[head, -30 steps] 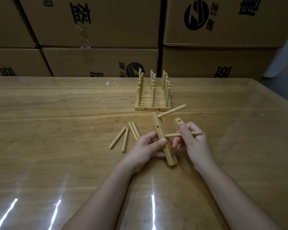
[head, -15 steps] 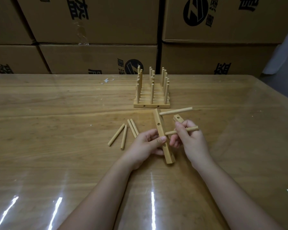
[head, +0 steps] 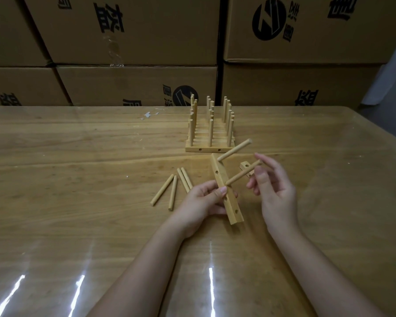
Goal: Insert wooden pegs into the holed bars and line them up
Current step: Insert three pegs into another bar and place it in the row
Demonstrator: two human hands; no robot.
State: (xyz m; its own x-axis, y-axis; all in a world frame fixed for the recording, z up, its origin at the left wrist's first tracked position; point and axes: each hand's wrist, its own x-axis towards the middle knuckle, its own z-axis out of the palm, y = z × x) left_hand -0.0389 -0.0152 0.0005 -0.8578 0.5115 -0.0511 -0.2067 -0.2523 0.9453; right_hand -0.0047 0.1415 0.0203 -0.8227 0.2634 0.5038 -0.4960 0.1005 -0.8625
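The step in hand is pegging a single bar. The left hand (head: pixel 201 200) has its fingers (head: pixel 221 191) wrapped round the middle of a holed bar (head: pixel 232 210), held tilted above the worktop (head: pixel 78 156). Two pegs stick out of the bar. The upper peg (head: pixel 234 150) is beyond the left fingers, and the second peg (head: pixel 240 173) is just above the left thumb.

The right hand (head: pixel 276 193) has slack, parted fingers (head: pixel 264 159) about the second peg's outer end. Whether they touch it I cannot tell.

The bar's end below the left fingers bears no peg, so the next move probably calls for fetching one of the loose pegs (head: pixel 172 193) (four lie just left of the left fingers) and seating it squarely. The finished bars (head: pixel 209 149) stand well beyond both hands.
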